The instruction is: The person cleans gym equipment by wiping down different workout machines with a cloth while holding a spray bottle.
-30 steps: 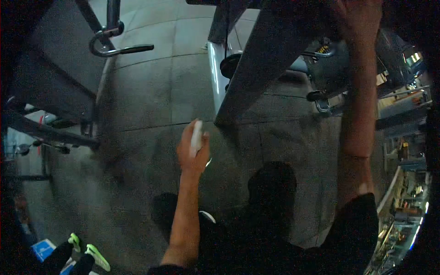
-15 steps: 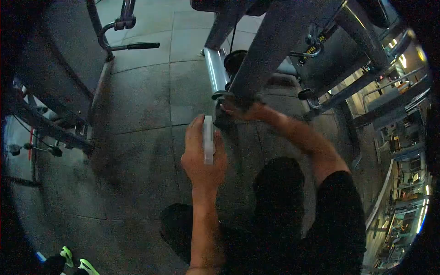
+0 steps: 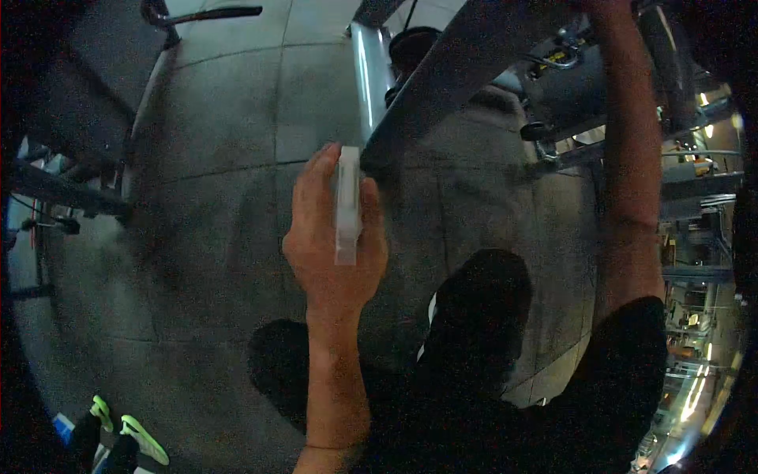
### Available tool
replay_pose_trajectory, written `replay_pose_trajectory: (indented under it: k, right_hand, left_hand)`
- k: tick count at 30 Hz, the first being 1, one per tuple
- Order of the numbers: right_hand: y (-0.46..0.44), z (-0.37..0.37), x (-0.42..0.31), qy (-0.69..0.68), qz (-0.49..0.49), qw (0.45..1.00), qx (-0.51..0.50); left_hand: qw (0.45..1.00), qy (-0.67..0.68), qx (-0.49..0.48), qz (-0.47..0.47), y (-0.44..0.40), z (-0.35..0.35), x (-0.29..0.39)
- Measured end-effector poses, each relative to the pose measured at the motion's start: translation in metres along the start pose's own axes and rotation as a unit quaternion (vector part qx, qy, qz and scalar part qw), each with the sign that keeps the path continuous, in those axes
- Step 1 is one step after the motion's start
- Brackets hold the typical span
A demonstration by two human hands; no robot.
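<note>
My left hand (image 3: 332, 245) is closed around a narrow whitish, partly see-through block (image 3: 347, 197), seen edge-on and held upright between thumb and fingers. What kind of thing it is, I cannot make out. It is held over the floor, close to the lower end of a dark slanted machine beam (image 3: 450, 75). At the top edge of the view, my right hand (image 3: 609, 6) is mostly cut off beside the upper part of the gym machine. Its fingers are out of sight, so whether it holds anything does not show.
A shiny metal upright (image 3: 368, 79) stands beside the beam. At upper left, a machine handle (image 3: 229, 12) juts out near a dark panel (image 3: 79, 87). A person's light-green shoes (image 3: 142, 438) are at lower left. Grey tiles (image 3: 221, 261) cover the floor.
My right hand has moved from the beam's lower end up and right to the view's top edge. My left hand still holds the whitish block. The view has tilted downward.
</note>
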State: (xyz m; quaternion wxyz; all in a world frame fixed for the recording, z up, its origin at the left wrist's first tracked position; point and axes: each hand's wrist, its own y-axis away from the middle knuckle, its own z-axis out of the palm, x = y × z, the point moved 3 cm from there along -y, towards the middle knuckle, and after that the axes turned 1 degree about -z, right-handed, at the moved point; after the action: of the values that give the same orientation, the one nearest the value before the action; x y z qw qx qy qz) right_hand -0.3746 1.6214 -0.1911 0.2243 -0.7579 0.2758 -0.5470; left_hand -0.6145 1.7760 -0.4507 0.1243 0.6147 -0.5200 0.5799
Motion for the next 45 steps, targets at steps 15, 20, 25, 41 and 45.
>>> replay_pose_trajectory:
  k: [15, 20, 25, 41, 45]
  right_hand:
    - [0.384, 0.197, -0.385, 0.029, -0.344, 0.921, -0.181]
    - [0.360, 0.179, -0.391, 0.082, -0.435, 0.877, -0.187]
    - [0.396, 0.223, -0.363, 0.150, -0.425, 0.893, 0.020]
    - [0.039, 0.023, 0.014, -0.001, 0.070, 0.969, 0.238]
    - [0.179, 0.059, -0.156, -0.149, 0.033, 0.985, -0.076]
  left_hand:
    - [0.996, -0.059, 0.060, 0.003, -0.003, -0.021, 0.011]
    - [0.998, -0.056, 0.038, 0.021, 0.000, -0.032, 0.009]
    - [0.997, 0.000, 0.046, -0.061, -0.004, -0.024, 0.000]
    - [0.989, 0.064, -0.052, -0.126, 0.009, 0.022, 0.007]
    - [0.997, 0.013, -0.019, -0.075, 0.005, -0.009, 0.009]
